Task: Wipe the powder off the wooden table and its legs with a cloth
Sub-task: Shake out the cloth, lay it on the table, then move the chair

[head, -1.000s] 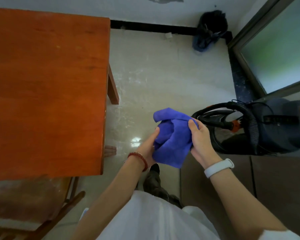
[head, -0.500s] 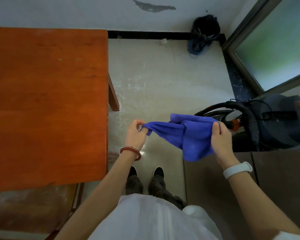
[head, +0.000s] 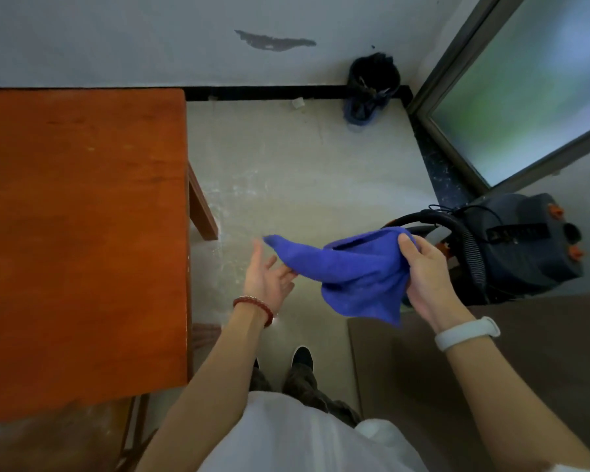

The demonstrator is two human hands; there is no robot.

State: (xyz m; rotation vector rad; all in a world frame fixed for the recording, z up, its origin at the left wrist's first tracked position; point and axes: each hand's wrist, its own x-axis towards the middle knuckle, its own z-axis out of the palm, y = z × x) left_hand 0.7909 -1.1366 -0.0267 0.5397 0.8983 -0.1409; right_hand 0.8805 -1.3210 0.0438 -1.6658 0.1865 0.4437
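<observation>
I stand beside the reddish wooden table (head: 82,233), which fills the left of the view; one table leg (head: 202,207) shows under its right edge. A blue cloth (head: 358,274) hangs in the air in front of me. My right hand (head: 426,277) grips its right side, thumb on top. My left hand (head: 269,275) is palm up with fingers spread beneath the cloth's loose left corner, barely touching it. White powder streaks the floor (head: 252,212) near the leg.
A dark vacuum cleaner (head: 511,243) with a hose stands on the right, just behind my right hand. A black bin (head: 372,86) sits against the far wall. A glass door (head: 525,97) is at upper right. A dusty wooden chair (head: 65,444) is at lower left.
My left hand has let go of the cloth corner it pinched and opened palm up. The cloth has been pulled out wider. My view has tilted up toward the wall.
</observation>
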